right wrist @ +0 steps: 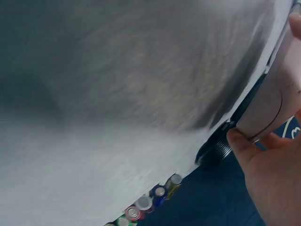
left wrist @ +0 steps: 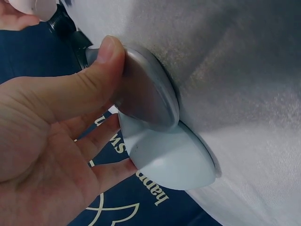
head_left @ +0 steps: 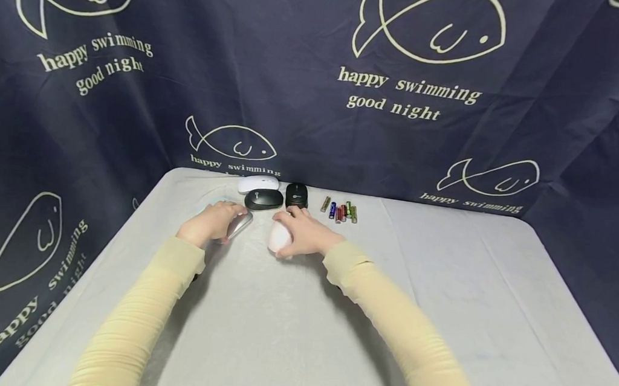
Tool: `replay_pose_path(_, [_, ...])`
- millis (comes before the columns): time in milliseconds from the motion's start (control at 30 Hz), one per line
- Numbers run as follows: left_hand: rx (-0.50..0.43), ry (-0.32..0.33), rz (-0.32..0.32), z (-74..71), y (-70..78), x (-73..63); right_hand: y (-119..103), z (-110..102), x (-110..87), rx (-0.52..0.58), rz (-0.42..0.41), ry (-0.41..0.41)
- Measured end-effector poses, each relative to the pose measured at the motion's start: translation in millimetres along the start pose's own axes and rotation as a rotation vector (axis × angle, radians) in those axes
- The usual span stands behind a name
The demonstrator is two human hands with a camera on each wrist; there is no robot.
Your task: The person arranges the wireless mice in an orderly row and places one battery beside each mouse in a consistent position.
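Note:
My left hand [head_left: 214, 221] grips a grey computer mouse [head_left: 239, 226], thumb on its near side in the left wrist view. Right beside it lies a light blue mouse [left wrist: 169, 160], which the lower fingers of that hand touch or nearly touch. With my right hand [head_left: 308, 234] I hold a pale pink mouse [head_left: 280, 238] by its ends, the thumb at the near end; whether it touches the table I cannot tell. Just beyond the hands lie a black mouse [head_left: 263, 199], a white mouse [head_left: 258, 183] and another black mouse [head_left: 297, 193].
To the right of the mice, several small coloured batteries [head_left: 339, 213] lie grouped near the far edge. A pale cloth covers the table [head_left: 287, 337]. Dark blue curtains [head_left: 308, 66] with fish prints hang behind and at the sides.

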State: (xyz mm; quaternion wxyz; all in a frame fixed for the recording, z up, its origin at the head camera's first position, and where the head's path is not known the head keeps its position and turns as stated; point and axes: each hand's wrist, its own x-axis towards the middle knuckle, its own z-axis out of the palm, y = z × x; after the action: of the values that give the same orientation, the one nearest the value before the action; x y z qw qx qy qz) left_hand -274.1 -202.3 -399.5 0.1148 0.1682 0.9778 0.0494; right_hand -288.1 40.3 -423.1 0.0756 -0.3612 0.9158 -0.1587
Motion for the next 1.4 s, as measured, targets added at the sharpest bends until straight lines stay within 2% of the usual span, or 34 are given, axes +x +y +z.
replay_pose_path(233, [-0.011,0.003,-0.005,0.6,0.5,0.3,12,-1,-8.4,0.010,-0.089,0.003])
replay_pose_path(367, [-0.019,0.007,-0.002,0.6,0.8,-0.6,18,-1,-11.7,0.017,-0.138,-0.025])
replay_pose_path(633, [-0.020,0.013,-0.001,0.8,-0.8,-0.4,22,1,-13.3,0.024,-0.184,-0.066])
replay_pose_path(1033, [-0.021,0.019,-0.004,-0.1,-1.5,2.7,26,4,-10.5,0.041,-0.186,-0.068])
replay_pose_path(1400, [-0.014,-0.005,-0.006,-1.6,0.7,0.2,28,9,-8.0,0.024,-0.194,-0.056])
